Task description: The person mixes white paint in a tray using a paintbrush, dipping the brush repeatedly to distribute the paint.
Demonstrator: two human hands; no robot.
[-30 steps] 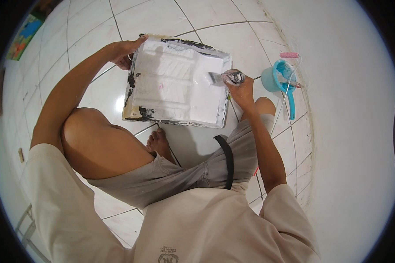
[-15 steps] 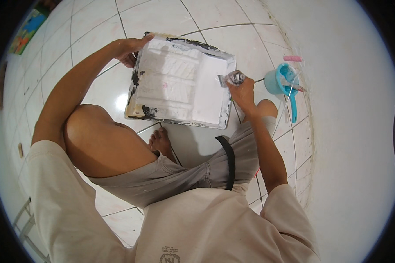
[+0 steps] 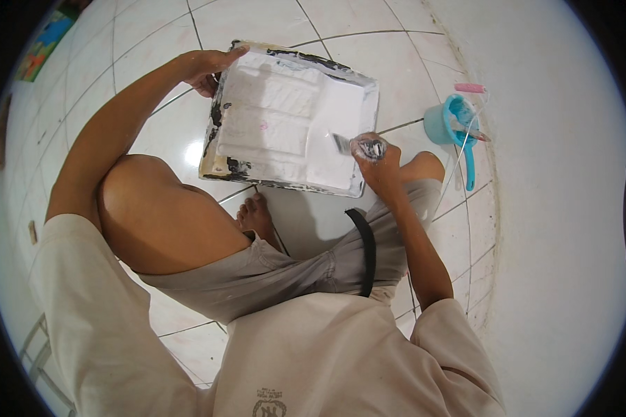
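A paint tray [image 3: 271,149], its rim caked with black and white paint, is tilted over the floor in front of me. White paint [image 3: 337,115] pools in its right part, beside the ribbed slope. My left hand [image 3: 212,68] grips the far left corner, thumb over the rim, other fingers partly hidden beneath. Over the tray's right side, my right hand [image 3: 382,163] is closed around a paint-smeared hand tool [image 3: 341,144]. Its flat grey end is over the white paint; whether this is a brush or a scraper I cannot tell.
A light blue dipper [image 3: 438,125] with a long handle stands to the right, holding a paint-smeared tool. Beyond it a pink roller [image 3: 469,88] lies near the white wall [image 3: 563,208]. White tiles [image 3: 368,55] cover the floor. My bare foot [image 3: 257,215] is below the tray.
My right hand has moved slightly nearer to me, bringing the tool's flat end from the tray's right edge inward over the paint. My left hand still grips the tray.
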